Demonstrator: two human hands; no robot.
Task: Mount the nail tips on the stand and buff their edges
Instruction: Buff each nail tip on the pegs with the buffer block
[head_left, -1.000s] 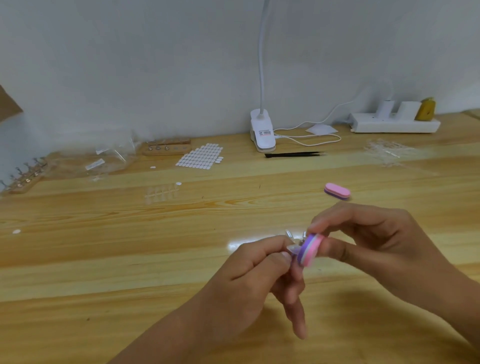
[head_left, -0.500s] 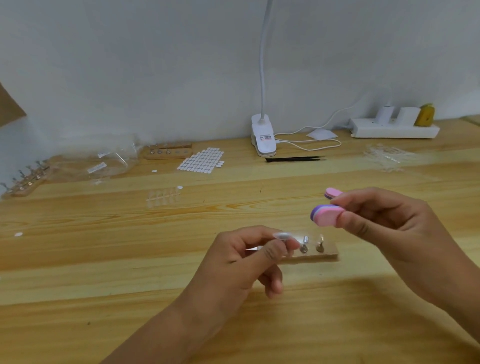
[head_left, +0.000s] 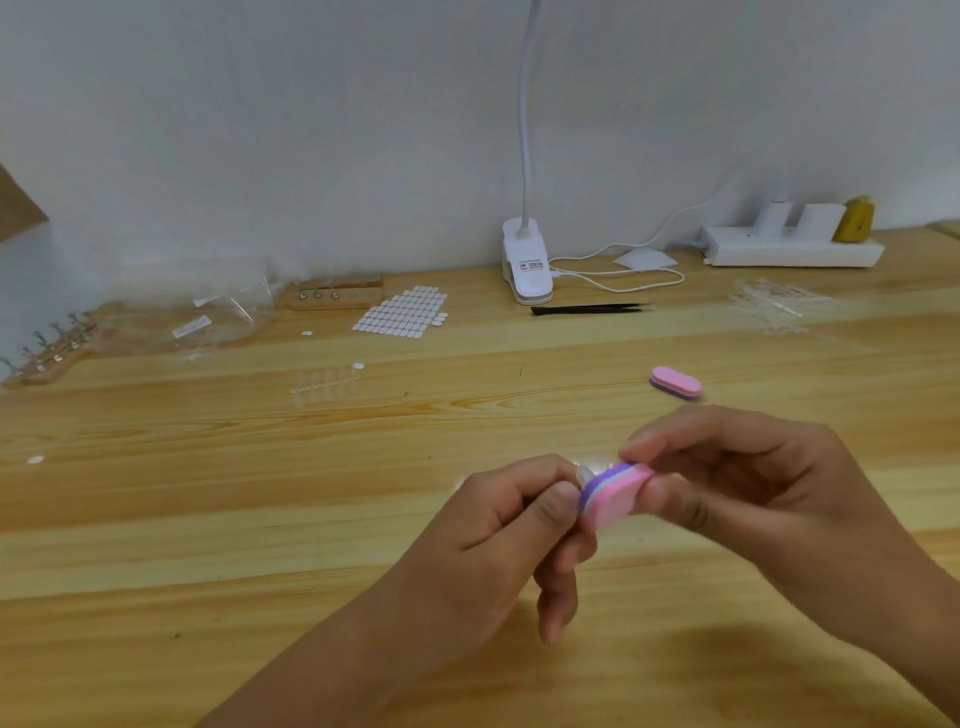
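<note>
**Head view.** The left hand (head_left: 498, 530) pinches a small clear plastic nail tip (head_left: 584, 474) between thumb and forefinger, and its other fingers hang below. The right hand (head_left: 753, 483) pinches a pink-and-purple oval foam buffer block (head_left: 615, 493) between thumb and fingertips, with the block's purple face meeting the tip.

The step in hand appears to be buffing the tip's edge. Whether the tip sits on a peg cannot be told.

A second pink-and-purple buffer (head_left: 675, 383) lies on the pale wooden table (head_left: 208, 519) at 1 o'clock from the hands. A wooden stand with metal pegs (head_left: 332, 295) stands well apart at 11 o'clock, and a second pegged stand (head_left: 52, 353) at 10 o'clock.

The next move probably calls for short, light strokes, with the tip turned to offer unworked edge.
</note>
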